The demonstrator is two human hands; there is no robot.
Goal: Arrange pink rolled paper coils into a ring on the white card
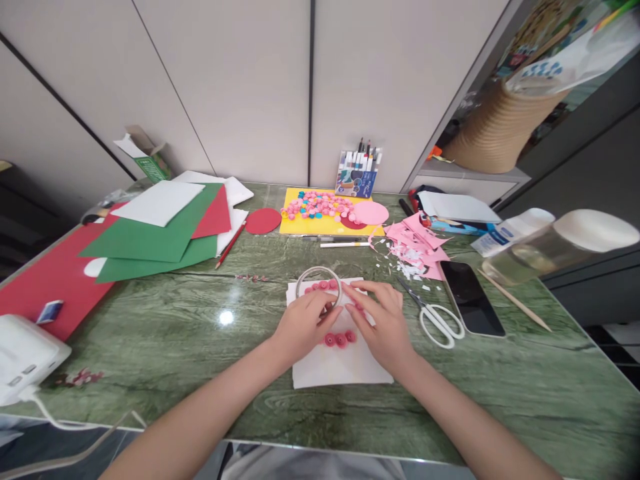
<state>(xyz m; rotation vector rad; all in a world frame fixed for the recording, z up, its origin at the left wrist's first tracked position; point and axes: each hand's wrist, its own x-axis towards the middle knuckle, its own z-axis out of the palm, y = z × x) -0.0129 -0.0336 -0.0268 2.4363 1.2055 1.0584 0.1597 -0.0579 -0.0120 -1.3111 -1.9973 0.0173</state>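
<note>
My left hand (310, 323) is closed on a roll of tape (319, 269), which stands tilted over a stack of white paper (345, 370). To its right, my right hand (385, 320) has its fingers stretched out and apart, their tips close to the tape roll. Whether a strip of tape runs to these fingertips is too small to tell. Red-pink coiled paper flowers (341, 340) sit in a short row on the white paper, below the hands. More such flowers (323, 285) show through the ring, and others are partly hidden under my right hand.
Right of the paper lie scissors (440, 323), a phone (473, 298) and a wooden stick (517, 301). Pink paper scraps (417, 245) and a yellow sheet (295, 228) with small crumpled pieces are behind. Coloured sheets (150, 227) spread left, near a white charger (30, 360). A clear container (525, 260) stands right.
</note>
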